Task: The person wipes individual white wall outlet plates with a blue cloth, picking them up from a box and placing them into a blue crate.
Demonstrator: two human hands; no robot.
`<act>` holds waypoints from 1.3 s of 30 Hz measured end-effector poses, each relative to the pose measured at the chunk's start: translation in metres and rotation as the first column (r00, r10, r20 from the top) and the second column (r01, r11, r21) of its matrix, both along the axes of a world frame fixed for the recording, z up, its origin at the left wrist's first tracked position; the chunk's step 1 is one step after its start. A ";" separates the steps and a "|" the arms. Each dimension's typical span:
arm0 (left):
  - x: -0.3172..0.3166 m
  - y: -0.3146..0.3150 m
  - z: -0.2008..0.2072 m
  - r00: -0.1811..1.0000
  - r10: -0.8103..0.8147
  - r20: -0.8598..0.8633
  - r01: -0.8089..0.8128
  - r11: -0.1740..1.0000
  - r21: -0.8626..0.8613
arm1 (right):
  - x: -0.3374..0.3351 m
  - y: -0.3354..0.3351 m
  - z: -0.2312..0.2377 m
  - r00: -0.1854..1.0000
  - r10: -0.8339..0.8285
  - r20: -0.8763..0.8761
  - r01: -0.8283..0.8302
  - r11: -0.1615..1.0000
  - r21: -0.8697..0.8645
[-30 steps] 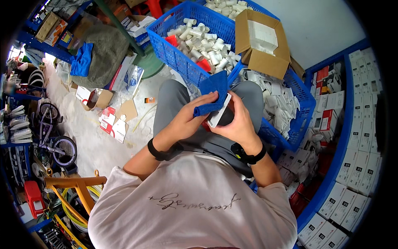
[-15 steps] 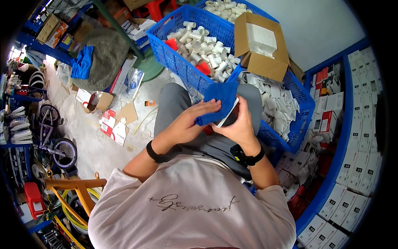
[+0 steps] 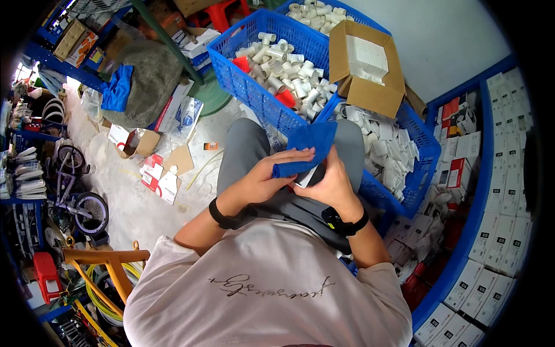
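Cloth (image 3: 313, 136) sits pinched in the left hand (image 3: 270, 174), against the white-edged piece (image 3: 305, 176), while the right hand (image 3: 336, 186) grips that piece, apparently steadying it!

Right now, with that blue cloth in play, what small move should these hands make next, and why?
Probably slide the left hand and blue cloth across the white-and-black piece: the left fingers lie on the cloth, which covers much of the piece, and the right hand already grips it.
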State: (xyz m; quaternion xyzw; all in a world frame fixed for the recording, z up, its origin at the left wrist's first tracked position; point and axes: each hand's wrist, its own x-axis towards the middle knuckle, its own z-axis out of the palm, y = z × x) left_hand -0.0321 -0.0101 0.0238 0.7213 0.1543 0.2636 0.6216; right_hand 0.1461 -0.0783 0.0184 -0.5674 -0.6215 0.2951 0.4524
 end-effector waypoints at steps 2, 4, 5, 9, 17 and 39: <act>-0.002 0.001 -0.003 0.999 -0.014 0.030 0.013 1.000 0.026 | -0.002 0.000 -0.004 1.000 -0.001 -0.018 0.001 1.000 -0.007; -0.006 0.006 -0.014 0.999 -0.024 0.040 0.019 0.994 0.104 | 0.000 0.002 -0.006 1.000 -0.002 -0.031 0.002 1.000 -0.010; -0.008 0.009 -0.015 0.998 -0.034 0.050 0.024 0.982 0.186 | 0.004 0.006 -0.006 0.994 -0.035 -0.106 0.038 0.999 0.022; -0.014 0.002 -0.013 0.999 -0.013 -0.030 0.019 0.975 0.220 | 0.004 0.005 -0.002 0.985 -0.032 -0.171 0.042 0.998 0.054; -0.008 -0.001 -0.016 0.995 -0.055 0.087 0.053 0.998 0.021 | 0.009 0.001 0.000 0.994 -0.092 -0.055 0.093 0.995 0.020; -0.010 0.013 -0.012 0.986 -0.165 0.017 0.164 0.985 0.059 | 0.016 0.003 -0.006 0.986 -0.013 -0.164 0.019 0.999 0.034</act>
